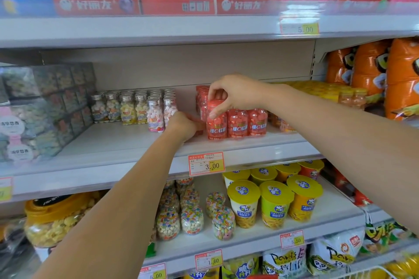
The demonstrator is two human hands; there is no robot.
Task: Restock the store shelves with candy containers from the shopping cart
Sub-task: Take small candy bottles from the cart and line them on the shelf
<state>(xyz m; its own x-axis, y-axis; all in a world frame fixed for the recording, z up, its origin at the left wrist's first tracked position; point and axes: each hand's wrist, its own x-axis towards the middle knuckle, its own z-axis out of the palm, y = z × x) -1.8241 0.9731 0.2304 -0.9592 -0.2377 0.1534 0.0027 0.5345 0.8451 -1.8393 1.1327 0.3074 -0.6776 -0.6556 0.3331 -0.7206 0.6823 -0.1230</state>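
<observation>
Red candy bottles (238,123) stand in a row at the front of the middle shelf (127,142), with more red ones behind them. My right hand (231,95) pinches the cap of the leftmost front red bottle (216,127) from above. My left hand (183,125) touches the left side of that same bottle, its fingertips hidden behind it. The shopping cart is out of view.
Silver-capped clear candy bottles (136,108) stand left of the red ones, and stacked clear boxes (34,115) sit at far left. Yellow-orange bottles (349,95) and orange snack bags (385,75) are to the right. Cups (272,201) and jars (192,215) fill the shelf below.
</observation>
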